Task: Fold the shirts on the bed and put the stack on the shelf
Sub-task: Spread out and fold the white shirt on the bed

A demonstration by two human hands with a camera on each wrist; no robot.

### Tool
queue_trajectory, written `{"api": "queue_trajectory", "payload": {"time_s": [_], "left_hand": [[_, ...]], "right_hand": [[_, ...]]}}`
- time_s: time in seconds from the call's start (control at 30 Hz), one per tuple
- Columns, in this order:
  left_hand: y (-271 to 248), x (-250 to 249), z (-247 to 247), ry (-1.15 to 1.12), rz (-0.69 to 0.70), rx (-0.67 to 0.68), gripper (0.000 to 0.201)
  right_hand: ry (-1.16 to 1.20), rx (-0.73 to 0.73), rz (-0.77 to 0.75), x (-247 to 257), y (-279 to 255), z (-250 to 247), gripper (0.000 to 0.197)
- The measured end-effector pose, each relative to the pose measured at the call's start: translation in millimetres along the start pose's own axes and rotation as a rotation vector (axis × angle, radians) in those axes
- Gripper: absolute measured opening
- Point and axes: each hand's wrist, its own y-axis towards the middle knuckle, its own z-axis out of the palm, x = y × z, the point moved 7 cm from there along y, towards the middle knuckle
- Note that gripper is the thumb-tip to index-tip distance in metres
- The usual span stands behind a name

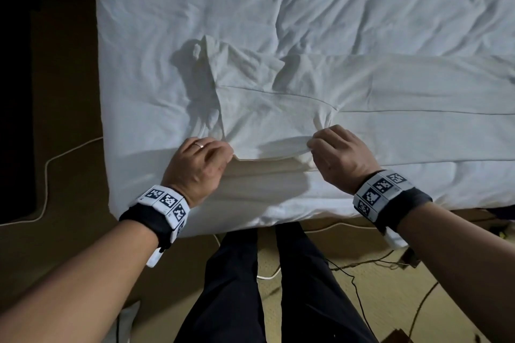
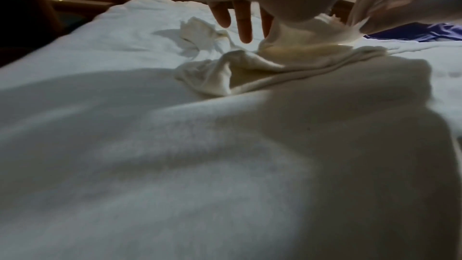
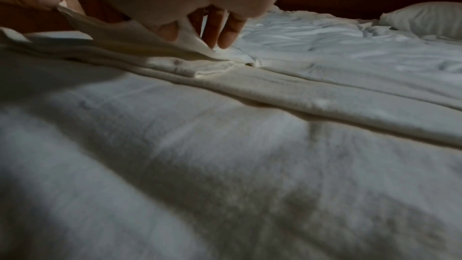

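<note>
Shirt: a white shirt (image 1: 292,108) lay spread across the near part of the bed (image 1: 362,8), its length running off toward the right edge of the head view; its crumpled end sat at the left, near the bed's left side.
Shirt edge: the near edge was lifted off the sheet between the two hands, sagging in a shallow curve, with the rest of the garment flat on the bed.
Left hand: the left hand (image 1: 199,164) held the lifted edge at its left end; the grip was closed, thumb and forefinger pinching the cloth, while the left wrist view showed the other fingers (image 2: 243,25) extended downward and free of it.
Right hand: the right hand (image 1: 338,156) held the same edge further right; the grip was closed in a pinch on the fabric, and in the right wrist view the remaining fingers (image 3: 225,29) pointed down toward the shirt.
Ring: a ring (image 1: 199,144) was on a finger of the left hand.
Pillow: a white pillow (image 3: 425,17) lay at the far end of the bed.
Floor: cables (image 1: 362,287) ran over the floor beside the person's dark trousers (image 1: 264,287).
</note>
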Motion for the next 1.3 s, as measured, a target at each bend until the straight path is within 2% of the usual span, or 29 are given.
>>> {"api": "queue_trajectory", "payload": {"time_s": [0.17,0.33,0.5,0.63,0.73,0.87,1.0,1.17,1.3], "left_hand": [[-29.4,1.5,18.8,0.087,0.099,0.126,0.013],[-27.3,-0.6,14.6,0.096,0.123,0.098,0.015],[-25.4,-3.0,22.6,0.121,0.189,0.259,0.006],[-7.1,-1.4,13.7,0.021,0.220,0.281,0.020],[12.9,18.9,4.4,-0.032,0.103,0.248,0.029],[47.2,88.7,-13.2,-0.015,-0.298,0.036,0.023],[61.9,153.7,-12.4,-0.069,-0.613,0.035,0.021],[84.4,190.3,-4.2,-0.170,-0.752,0.089,0.023],[106.7,197.3,9.0,-0.236,-0.756,0.138,0.035]], "right_hand": [[-0.048,0.072,-0.095,4.6,-19.1,11.8,0.012],[-0.034,0.046,-0.079,8.2,-15.3,8.1,0.015],[-0.015,0.127,-0.092,10.4,-16.8,9.4,0.014],[0.010,0.165,-0.117,21.9,0.9,7.3,0.018],[0.020,0.187,-0.095,32.1,20.6,13.4,0.022],[0.104,0.254,0.084,50.7,67.6,31.9,0.025],[0.207,0.328,0.255,70.5,113.2,49.6,0.030],[0.138,0.406,0.429,79.8,149.3,70.0,0.034],[0.113,0.434,0.610,67.3,163.8,77.9,0.032]]}}
